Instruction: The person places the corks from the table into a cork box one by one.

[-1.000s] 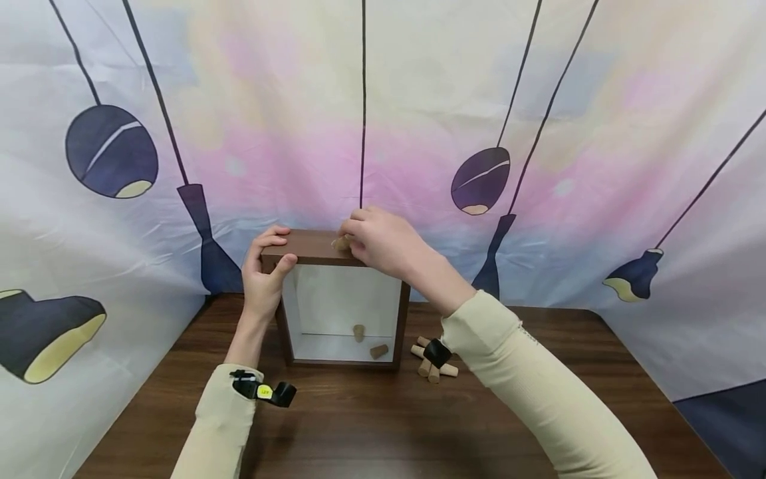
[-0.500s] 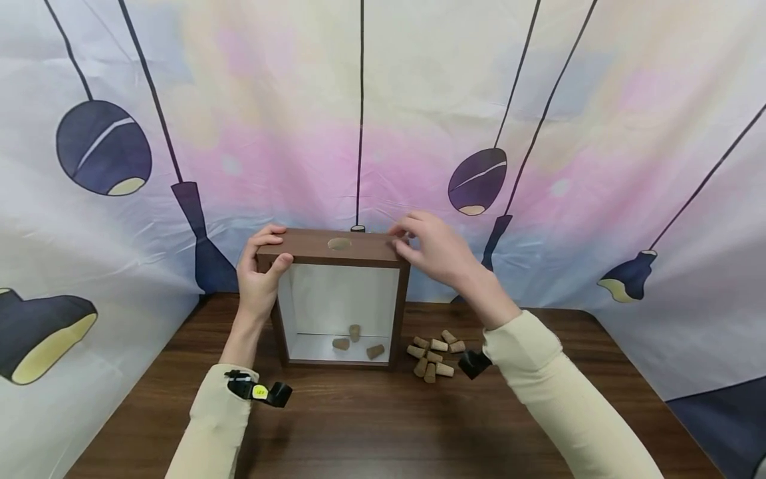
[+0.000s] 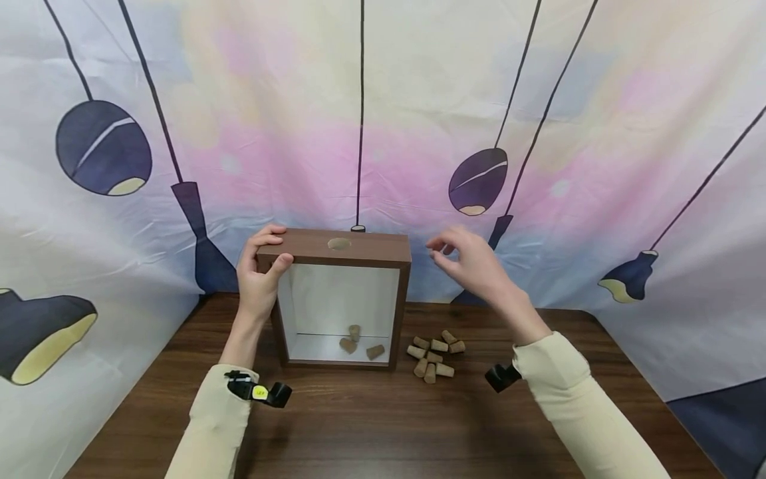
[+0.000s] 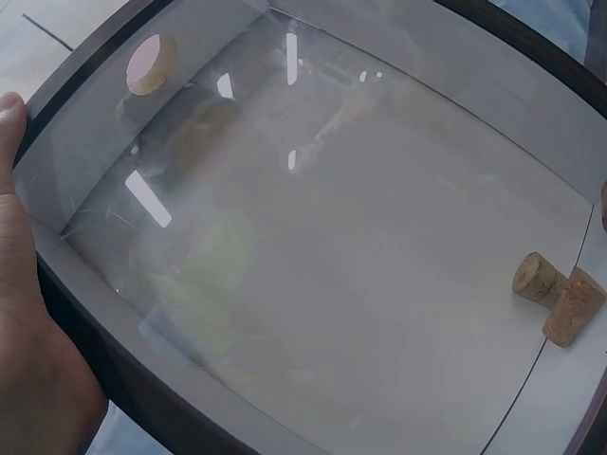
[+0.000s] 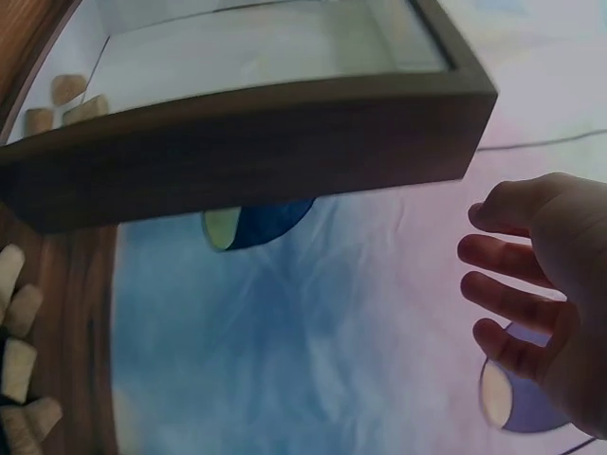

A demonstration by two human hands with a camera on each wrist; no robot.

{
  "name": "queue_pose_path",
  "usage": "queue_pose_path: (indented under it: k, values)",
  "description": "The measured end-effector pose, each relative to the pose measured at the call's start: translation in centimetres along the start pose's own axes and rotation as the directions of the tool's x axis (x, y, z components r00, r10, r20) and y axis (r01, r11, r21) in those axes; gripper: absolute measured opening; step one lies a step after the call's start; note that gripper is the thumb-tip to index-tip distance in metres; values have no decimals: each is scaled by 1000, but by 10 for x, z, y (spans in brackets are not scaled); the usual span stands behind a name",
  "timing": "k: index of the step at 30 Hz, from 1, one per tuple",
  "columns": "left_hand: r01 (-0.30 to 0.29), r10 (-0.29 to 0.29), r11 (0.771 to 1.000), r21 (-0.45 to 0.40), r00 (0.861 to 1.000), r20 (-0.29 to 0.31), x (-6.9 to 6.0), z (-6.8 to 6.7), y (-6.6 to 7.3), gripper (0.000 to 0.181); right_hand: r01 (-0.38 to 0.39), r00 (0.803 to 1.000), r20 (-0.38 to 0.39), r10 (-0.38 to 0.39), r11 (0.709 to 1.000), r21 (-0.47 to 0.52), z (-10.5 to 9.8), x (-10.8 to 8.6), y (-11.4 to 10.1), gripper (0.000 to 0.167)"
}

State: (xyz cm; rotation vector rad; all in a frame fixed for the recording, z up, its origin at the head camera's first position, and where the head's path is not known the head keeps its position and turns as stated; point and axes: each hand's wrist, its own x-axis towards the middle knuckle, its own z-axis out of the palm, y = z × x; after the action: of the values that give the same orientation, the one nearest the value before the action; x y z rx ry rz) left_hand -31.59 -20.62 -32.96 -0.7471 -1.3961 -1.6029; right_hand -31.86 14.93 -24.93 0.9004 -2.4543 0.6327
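Note:
A brown wooden shadow box (image 3: 383, 249) with a clear front and white inside stands upright on the table. Its top has a round hole (image 3: 339, 244). Three corks lie at the bottom inside, one cork (image 3: 375, 351) toward the right; in the left wrist view a cork (image 4: 575, 308) leans against another. My left hand (image 3: 258, 276) grips the box's top left corner, thumb in front, fingers on top. My right hand (image 3: 469, 263) hangs in the air right of the box, fingers loosely curled, holding nothing; the right wrist view shows it apart from the frame.
A loose pile of corks (image 3: 435, 356) lies on the dark wooden table (image 3: 371, 419), just right of the box. Behind the table hangs a cloth backdrop (image 3: 287, 100) printed with lamps.
My right hand let a cork go at the hole and moved away to the right. A third cork now lies inside the box. My left hand keeps its grip.

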Motion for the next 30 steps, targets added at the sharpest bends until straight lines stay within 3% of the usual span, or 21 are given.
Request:
queue_pose_path:
  k: [2, 9, 11, 15, 25, 30]
  values:
    - [-1, 1, 1000, -3, 1000, 1, -1, -3, -7, 50, -36, 999, 24, 36, 999, 0, 2, -6, 5, 17]
    - [4, -4, 1000, -13, 1000, -5, -1, 1, 3, 54, -94, 992, 88, 95, 995, -16, 16, -25, 27, 17]
    - [4, -4, 1000, -15, 1000, -5, -1, -2, -3, 53, -102, 989, 105, 104, 995, -21, 21, -31, 34, 17]
    - [7, -7, 1000, -3, 1000, 1, -2, -6, -13, 53, -130, 984, 118, 130, 991, -13, 31, -44, 49, 16]
    - [2, -2, 1000, -1, 1000, 6, -2, -4, -12, 54, -179, 973, 147, 176, 984, 8, 54, -76, 74, 13]
    - [5, -5, 1000, -4, 1000, 8, -2, -4, -13, 54, -243, 956, 176, 233, 969, 34, 66, -94, 83, 14]
